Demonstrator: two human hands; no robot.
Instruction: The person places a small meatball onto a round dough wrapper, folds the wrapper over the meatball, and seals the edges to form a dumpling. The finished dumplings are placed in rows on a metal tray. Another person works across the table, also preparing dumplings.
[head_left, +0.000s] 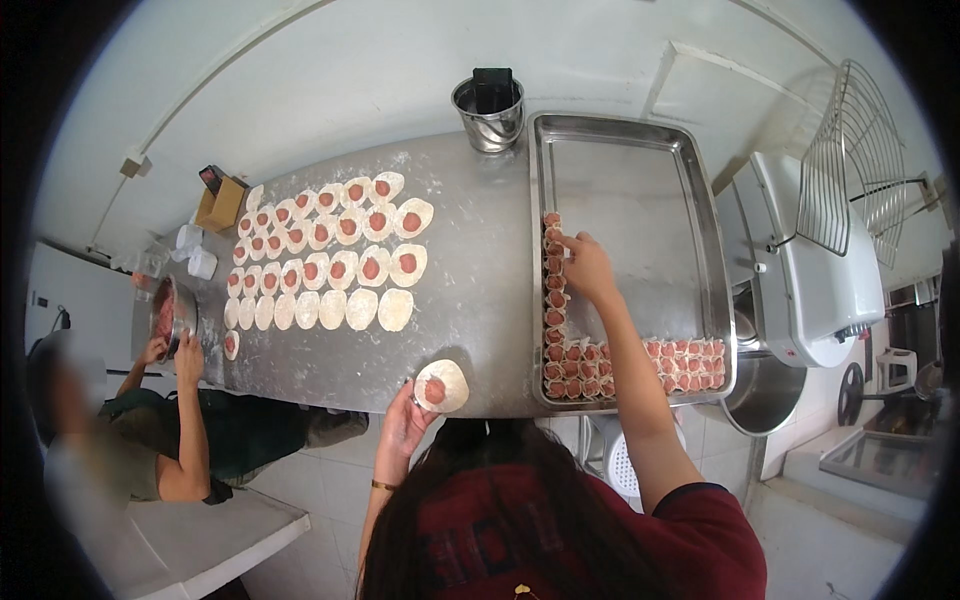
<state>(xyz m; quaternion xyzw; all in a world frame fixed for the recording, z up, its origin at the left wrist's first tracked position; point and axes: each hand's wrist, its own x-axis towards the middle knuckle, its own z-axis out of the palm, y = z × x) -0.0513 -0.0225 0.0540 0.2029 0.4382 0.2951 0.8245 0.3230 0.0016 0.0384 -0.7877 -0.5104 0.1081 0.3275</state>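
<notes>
My left hand [405, 415] holds a round dough wrapper [455, 378] with a lump of pink meat filling [435, 391] on it, just off the table's near edge. Over the large metal tray [635, 180], my right hand [588, 265] has its fingers at a small open-topped dumpling [553, 240] in the left column, and they partly hide it. More meat-filled dumplings [685, 365] stand packed in rows along the tray's left and near sides. My right forearm covers part of the near rows.
On the floured steel table [470, 220] lie several rows of wrappers [330, 268], most topped with meat, some bare. A metal bucket [490, 115] stands at the back. At far left a co-worker's hands [188, 355] hold a meat bowl [175, 315]. A white mixer [800, 260] stands right.
</notes>
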